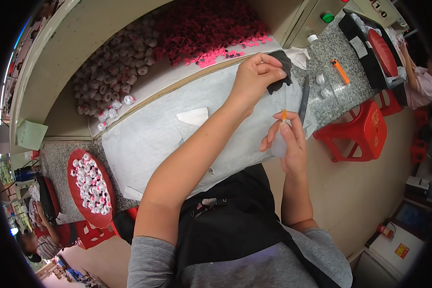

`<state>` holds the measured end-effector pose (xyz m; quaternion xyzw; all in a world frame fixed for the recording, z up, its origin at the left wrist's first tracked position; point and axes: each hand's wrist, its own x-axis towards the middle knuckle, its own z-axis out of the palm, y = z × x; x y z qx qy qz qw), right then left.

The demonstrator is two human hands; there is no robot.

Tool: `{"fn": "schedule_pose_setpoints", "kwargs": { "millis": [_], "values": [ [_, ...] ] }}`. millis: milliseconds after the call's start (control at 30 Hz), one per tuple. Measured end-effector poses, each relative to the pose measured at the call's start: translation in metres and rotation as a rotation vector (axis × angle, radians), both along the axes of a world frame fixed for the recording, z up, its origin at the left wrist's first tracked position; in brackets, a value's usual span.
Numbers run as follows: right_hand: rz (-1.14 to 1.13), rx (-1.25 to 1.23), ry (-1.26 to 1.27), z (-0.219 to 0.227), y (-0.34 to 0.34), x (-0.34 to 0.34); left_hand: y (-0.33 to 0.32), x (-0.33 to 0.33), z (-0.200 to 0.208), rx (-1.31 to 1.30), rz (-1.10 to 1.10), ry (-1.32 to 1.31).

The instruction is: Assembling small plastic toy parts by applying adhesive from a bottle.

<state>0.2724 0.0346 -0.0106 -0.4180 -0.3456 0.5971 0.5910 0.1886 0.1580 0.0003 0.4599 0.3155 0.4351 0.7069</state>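
My left hand (260, 77) is closed in a pinch at the black cloth (281, 58), gripping it near the far right end of the paper-covered work surface (163, 153). Whether anything small is also between those fingers is hidden. In my right hand (293, 144), closer to me, is a translucent squeeze bottle (277, 147) with an orange needle tip (284, 114). The thin needle points up and away from me, toward the cloth, and appears just short of it.
Behind the paper lie heaps of white round pieces (115, 72) and pink pieces (211, 38). A red tray (73, 186) of white-and-pink pieces stands left. Rightward are an orange lighter-shaped object (340, 72), a black crate (357, 36) and a red stool (364, 129). Other people sit at both sides.
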Motion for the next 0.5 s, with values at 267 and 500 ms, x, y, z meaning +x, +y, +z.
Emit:
{"fn": "schedule_pose_setpoints", "kwargs": {
  "millis": [267, 500],
  "values": [
    [-0.019, 0.061, -0.041, 0.001, 0.003, -0.008, -0.013, -0.024, 0.001, 0.643, -0.036, 0.664],
    [-0.313, 0.401, -0.827, -0.009, 0.007, -0.033, -0.095, -0.038, 0.003, 0.022, -0.153, -0.021]
  ]
}}
